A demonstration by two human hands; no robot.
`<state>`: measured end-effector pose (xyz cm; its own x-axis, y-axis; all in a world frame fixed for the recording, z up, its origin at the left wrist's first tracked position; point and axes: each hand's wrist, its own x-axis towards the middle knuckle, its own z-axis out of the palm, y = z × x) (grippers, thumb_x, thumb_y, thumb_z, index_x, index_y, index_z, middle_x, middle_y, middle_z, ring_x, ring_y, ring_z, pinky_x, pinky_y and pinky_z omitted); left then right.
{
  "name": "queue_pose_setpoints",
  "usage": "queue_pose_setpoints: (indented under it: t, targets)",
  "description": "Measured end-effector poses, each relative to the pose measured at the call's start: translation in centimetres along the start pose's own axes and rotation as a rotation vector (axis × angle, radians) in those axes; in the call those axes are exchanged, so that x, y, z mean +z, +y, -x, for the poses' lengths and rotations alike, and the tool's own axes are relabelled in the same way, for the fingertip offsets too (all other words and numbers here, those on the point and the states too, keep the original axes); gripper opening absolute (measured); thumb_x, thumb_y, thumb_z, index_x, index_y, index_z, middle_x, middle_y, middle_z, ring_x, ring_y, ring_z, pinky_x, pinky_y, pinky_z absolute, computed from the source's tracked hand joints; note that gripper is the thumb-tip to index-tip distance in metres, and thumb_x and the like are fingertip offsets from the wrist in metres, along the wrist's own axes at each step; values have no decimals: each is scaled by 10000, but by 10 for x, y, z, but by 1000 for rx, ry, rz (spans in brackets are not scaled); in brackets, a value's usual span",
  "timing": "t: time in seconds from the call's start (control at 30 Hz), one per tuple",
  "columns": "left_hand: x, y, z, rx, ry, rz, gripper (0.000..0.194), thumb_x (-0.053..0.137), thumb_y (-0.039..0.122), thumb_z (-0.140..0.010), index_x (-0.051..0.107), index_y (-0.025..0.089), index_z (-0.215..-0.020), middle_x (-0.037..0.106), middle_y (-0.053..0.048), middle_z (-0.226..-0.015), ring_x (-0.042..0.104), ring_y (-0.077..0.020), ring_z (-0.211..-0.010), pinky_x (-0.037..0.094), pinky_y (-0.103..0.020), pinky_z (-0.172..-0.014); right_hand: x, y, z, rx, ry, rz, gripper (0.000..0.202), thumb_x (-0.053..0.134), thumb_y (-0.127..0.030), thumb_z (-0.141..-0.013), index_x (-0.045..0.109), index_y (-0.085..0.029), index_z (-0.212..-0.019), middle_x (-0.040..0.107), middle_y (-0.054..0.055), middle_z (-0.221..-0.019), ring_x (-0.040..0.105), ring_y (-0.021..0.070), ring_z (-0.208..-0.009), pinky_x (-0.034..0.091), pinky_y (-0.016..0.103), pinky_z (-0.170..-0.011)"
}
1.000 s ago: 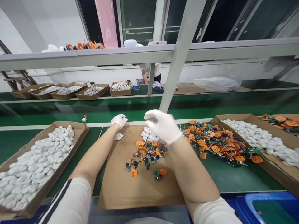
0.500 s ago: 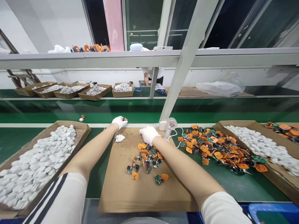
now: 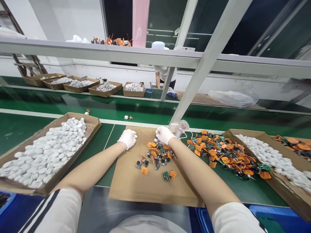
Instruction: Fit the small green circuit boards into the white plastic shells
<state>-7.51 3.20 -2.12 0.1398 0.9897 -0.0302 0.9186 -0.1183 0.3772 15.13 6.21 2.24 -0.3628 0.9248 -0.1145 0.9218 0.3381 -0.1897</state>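
Note:
My left hand (image 3: pixel 128 138), in a white glove, is closed at the far left corner of a cardboard sheet (image 3: pixel 136 191). Its curled fingers cover the spot, so what they hold is hidden. My right hand (image 3: pixel 164 135), gloved too, is closed just beyond a small pile of circuit boards with orange pieces (image 3: pixel 155 153); whatever is in its fingers is out of sight. One board with an orange piece (image 3: pixel 166 176) lies apart, nearer to me. Past the sheet, a small white casing with an orange part (image 3: pixel 126 117) lies on the green belt (image 3: pixel 109 114).
Cardboard trays of white casings stand left (image 3: pixel 94 126) and right (image 3: pixel 245 132). A larger heap of boards with orange pieces (image 3: pixel 225 155) lies right of the sheet. A clear-headed small fan (image 3: pixel 183 126) stands by the slanted post (image 3: pixel 191 87). A person (image 3: pixel 167 76) works across the belt.
My left hand has let go of the small white casing with its orange part on the belt and come back over the white piece on the sheet. The view has tilted and shifted.

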Motion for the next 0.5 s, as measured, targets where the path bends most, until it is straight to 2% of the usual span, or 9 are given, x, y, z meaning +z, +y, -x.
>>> queue_pose_setpoints:
  t: [0.1, 0.2, 0.3, 0.4, 0.5]
  targets:
    - [5, 10, 7, 105, 35, 78, 75, 612, 211, -752, 677, 174, -756, 673, -58, -749, 633, -212, -790, 459, -295, -750, -3, 7, 7, 35, 89, 3, 227, 484, -222, -967, 667, -87, -967, 707, 123, -948, 663, 177, -857, 480, 255, -775]
    - [12, 19, 12, 189, 59, 161, 44, 606, 191, -697, 630, 174, -664, 606, -22, -625, 562, -173, -634, 401, -276, -632, -2, 9, 16, 52, 171, 37, 200, 517, -199, -926, 680, -83, -921, 695, 166, -963, 659, 232, -925, 470, 275, -807]
    - [16, 25, 16, 261, 75, 229, 111, 609, 171, -653, 541, 178, -565, 518, 13, -540, 464, -135, -541, 330, -264, -568, 7, 6, 26, 17, 216, 52, 134, 577, -100, -833, 696, -110, -895, 691, 174, -1004, 661, 259, -972, 474, 292, -866]
    - [19, 26, 19, 313, 81, 286, 173, 601, 143, -628, 471, 177, -518, 445, 45, -491, 389, -105, -497, 303, -249, -552, 18, 2, 33, -63, 254, 17, 234, 559, -49, -805, 703, -155, -956, 694, 140, -1112, 651, 245, -1051, 469, 298, -952]
    - [24, 26, 22, 322, 100, 336, 153, 593, 131, -634, 487, 175, -533, 451, 54, -493, 392, -96, -491, 328, -235, -560, 28, 2, 38, -117, 320, -36, 320, 494, -54, -843, 680, -151, -1084, 664, 134, -1230, 602, 247, -1172, 438, 353, -1043]
